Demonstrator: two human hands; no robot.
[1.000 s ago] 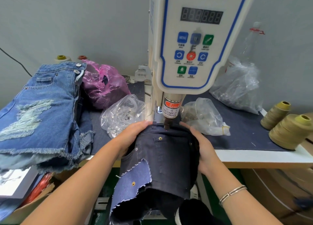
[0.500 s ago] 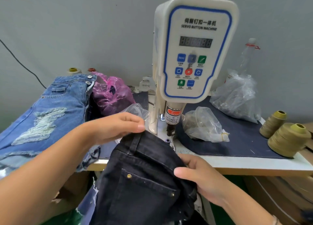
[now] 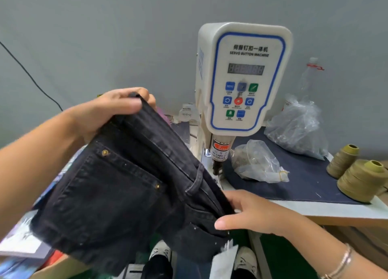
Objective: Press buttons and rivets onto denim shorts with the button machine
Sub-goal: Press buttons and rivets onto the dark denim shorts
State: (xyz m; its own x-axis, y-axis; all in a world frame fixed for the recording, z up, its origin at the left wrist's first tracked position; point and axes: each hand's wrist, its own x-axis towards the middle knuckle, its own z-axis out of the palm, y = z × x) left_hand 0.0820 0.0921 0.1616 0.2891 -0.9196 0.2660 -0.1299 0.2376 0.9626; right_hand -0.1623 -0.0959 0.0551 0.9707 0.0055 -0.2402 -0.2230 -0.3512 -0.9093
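I hold a pair of black denim shorts up in the air, left of the white servo button machine. My left hand grips the waistband at its upper end. My right hand holds the waistband's lower end, near a belt loop. The back pocket faces me, with brass rivets at its two top corners. The machine's press head with its red warning label is bare, to the right of the shorts.
Two clear bags of metal parts lie on the dark blue mat. Olive thread cones stand at the right edge. A plastic bottle is against the wall. My shoes show below the table.
The shorts came out from under the press head and rose up and to the left. My left hand climbed with the waistband; my right hand dropped back toward me.
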